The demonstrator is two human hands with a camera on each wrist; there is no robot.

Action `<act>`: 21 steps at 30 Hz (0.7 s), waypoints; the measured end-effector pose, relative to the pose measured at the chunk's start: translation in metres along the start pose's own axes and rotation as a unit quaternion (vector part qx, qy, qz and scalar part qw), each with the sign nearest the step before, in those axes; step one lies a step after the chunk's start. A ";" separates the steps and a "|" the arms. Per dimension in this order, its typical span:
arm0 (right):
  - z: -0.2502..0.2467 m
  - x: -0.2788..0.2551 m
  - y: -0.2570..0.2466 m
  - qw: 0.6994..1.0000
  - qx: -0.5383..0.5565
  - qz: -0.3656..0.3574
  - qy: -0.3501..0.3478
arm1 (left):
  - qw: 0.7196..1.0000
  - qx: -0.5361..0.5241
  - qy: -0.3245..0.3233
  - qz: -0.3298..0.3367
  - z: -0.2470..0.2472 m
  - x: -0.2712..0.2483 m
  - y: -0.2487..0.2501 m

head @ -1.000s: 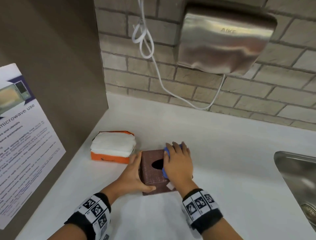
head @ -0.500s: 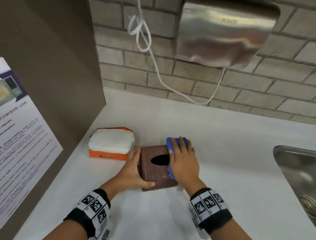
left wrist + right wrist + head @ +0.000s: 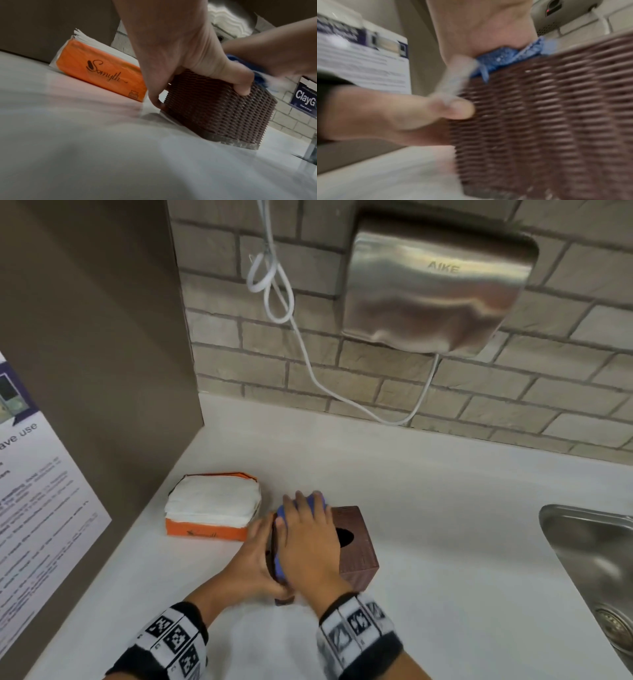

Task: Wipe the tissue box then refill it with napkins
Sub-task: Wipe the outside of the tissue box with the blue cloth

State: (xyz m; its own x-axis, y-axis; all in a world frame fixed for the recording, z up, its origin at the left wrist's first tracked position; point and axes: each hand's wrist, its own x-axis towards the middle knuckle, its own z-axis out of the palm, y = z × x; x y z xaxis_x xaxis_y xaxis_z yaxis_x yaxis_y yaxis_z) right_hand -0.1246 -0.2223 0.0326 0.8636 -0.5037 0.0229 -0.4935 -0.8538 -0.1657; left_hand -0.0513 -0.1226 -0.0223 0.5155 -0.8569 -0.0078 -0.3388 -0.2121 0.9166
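Head view: the brown woven tissue box [image 3: 356,546] stands on the white counter [image 3: 445,542] near its left rear corner, just beside an orange napkin pack [image 3: 212,517]. The left hand [image 3: 253,563] grips the box's left side, thumb on the near face. The right hand [image 3: 308,542] presses a blue cloth [image 3: 279,563] flat onto the box top, fingers [image 3: 301,501] straight and close together.

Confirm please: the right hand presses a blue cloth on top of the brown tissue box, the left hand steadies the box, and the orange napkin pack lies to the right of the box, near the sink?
One detail is wrong. The orange napkin pack lies left of the brown tissue box, by the side panel, away from the sink; the head view shows this. The rest holds: the right hand presses the blue cloth on top, and the left hand steadies the box.
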 end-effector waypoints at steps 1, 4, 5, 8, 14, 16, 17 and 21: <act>0.004 -0.009 -0.005 0.999 0.014 -0.024 0.020 | 1.000 -0.008 -0.003 0.006 0.000 0.002 0.000; 0.003 -0.025 0.020 0.996 0.020 -0.084 0.034 | 1.000 0.018 -0.003 0.013 -0.001 0.004 0.005; -0.001 -0.027 0.038 0.997 0.018 -0.070 0.019 | 1.000 0.030 -0.003 0.007 -0.001 0.004 0.006; -0.011 -0.026 0.090 1.000 0.026 -0.012 -0.013 | 0.999 0.019 -0.016 -0.025 -0.003 0.000 0.007; -0.003 -0.017 0.024 0.998 -0.008 0.016 0.056 | 0.999 0.005 -0.009 -0.035 0.000 0.001 0.009; 0.005 -0.020 -0.009 0.998 0.034 -0.026 0.037 | 0.999 -0.017 -0.012 -0.024 -0.001 0.002 0.010; 0.003 -0.022 -0.013 0.998 0.048 -0.034 0.025 | 1.000 -0.011 -0.010 -0.020 -0.002 0.002 0.010; -0.013 -0.015 0.048 0.999 0.003 -0.047 -0.017 | 0.999 0.010 -0.007 -0.045 -0.003 -0.001 0.009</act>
State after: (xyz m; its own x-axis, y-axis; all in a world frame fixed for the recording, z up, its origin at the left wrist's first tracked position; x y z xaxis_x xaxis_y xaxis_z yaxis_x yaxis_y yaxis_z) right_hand -0.1629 -0.2577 0.0372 0.9087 -0.4173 0.0055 -0.4103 -0.8958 -0.1710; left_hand -0.0529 -0.1222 -0.0131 0.5330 -0.8406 -0.0965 -0.3071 -0.2985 0.9037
